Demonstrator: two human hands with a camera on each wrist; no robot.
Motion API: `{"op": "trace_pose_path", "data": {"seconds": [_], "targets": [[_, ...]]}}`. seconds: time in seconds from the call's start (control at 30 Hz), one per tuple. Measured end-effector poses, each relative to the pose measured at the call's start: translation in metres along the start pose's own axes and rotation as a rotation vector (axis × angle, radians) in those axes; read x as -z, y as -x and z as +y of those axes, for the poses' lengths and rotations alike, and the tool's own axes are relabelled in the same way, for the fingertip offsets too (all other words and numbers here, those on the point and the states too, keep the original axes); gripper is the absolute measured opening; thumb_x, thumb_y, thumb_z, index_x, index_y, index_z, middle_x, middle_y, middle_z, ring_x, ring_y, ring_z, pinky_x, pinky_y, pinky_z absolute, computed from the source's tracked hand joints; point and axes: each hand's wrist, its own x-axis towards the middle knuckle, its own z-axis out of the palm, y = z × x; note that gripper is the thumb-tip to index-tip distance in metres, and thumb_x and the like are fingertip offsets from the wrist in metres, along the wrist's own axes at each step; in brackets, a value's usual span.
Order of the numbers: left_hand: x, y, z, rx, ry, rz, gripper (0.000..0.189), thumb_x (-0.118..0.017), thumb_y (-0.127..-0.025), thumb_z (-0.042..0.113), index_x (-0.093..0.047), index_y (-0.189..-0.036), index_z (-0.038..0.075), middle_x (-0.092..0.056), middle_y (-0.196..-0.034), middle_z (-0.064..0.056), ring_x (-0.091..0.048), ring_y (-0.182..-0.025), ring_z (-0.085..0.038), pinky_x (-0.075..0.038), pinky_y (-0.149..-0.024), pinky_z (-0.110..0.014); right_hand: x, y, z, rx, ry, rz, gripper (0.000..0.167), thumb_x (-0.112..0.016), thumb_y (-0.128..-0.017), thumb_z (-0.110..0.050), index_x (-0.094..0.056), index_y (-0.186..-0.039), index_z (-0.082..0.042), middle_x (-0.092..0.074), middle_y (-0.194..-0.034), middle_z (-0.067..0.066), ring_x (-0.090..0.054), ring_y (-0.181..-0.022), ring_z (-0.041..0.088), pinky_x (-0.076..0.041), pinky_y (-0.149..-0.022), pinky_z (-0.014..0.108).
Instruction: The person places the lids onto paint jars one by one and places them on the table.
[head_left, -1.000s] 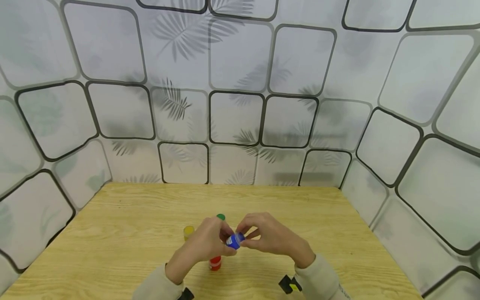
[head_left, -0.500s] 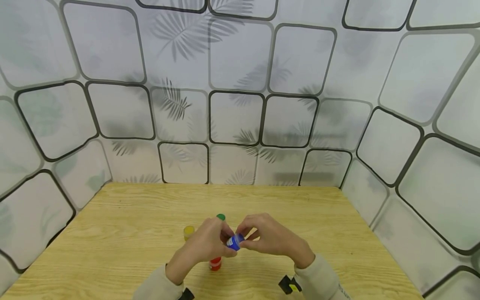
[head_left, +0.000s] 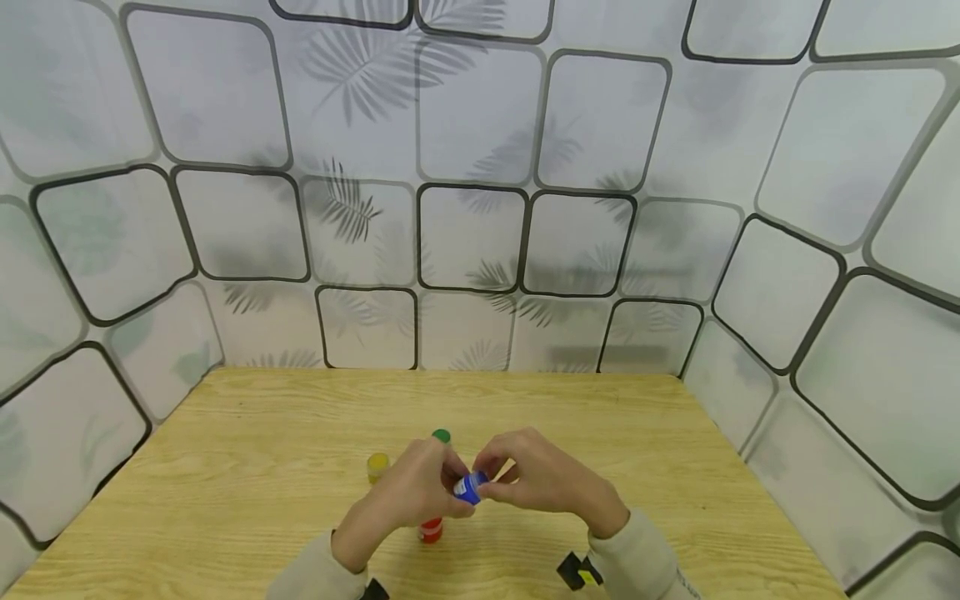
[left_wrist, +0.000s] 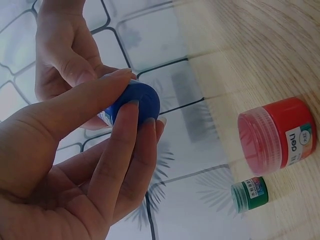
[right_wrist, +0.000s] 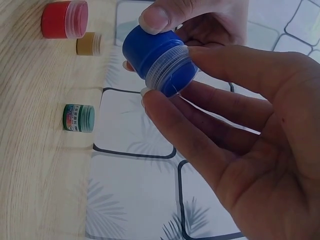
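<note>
A small blue paint jar (head_left: 468, 487) is held tilted in the air between both hands, over the table. My left hand (head_left: 416, 486) grips the jar's blue body, thumb on one side and fingertips on the other, as the left wrist view shows. With thumb and fingers, my right hand (head_left: 546, 475) pinches the clear ridged lid (right_wrist: 167, 68), which sits on the jar's mouth. Below the left hand stands a red paint jar (left_wrist: 280, 136), partly hidden in the head view. A green paint jar (right_wrist: 79, 118) and a yellow paint jar (head_left: 377, 466) stand beyond and left of that hand.
The wooden table (head_left: 585, 417) reaches back to a curtain (head_left: 472, 242) with a pattern of rounded squares and leaves. The same patterned cloth hangs along the left and right sides.
Both hands have sunk very slightly with the blue jar, and its tilt looks a little different. The other jars stay where they were.
</note>
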Motion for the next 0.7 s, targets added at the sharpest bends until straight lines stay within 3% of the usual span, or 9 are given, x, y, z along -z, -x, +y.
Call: {"op": "trace_pose_path", "data": {"seconds": [0.7], "targets": [[-0.0006,-0.0002,0.0003,-0.008,-0.009,-0.005,0.022,-0.091,-0.074,0.004,-0.08,-0.092,-0.001,-0.078,-0.082,-0.007,-0.071,-0.071,-0.009,-0.059,-0.063,-0.021,-0.0014,-0.0015,0.0021,0.003,0.003,-0.009,0.011,-0.068,-0.1,-0.015,-0.076,-0.104,-0.009,-0.078,-0.092,0.003,-0.068,-0.078,-0.003,-0.058,-0.071,0.015]]}}
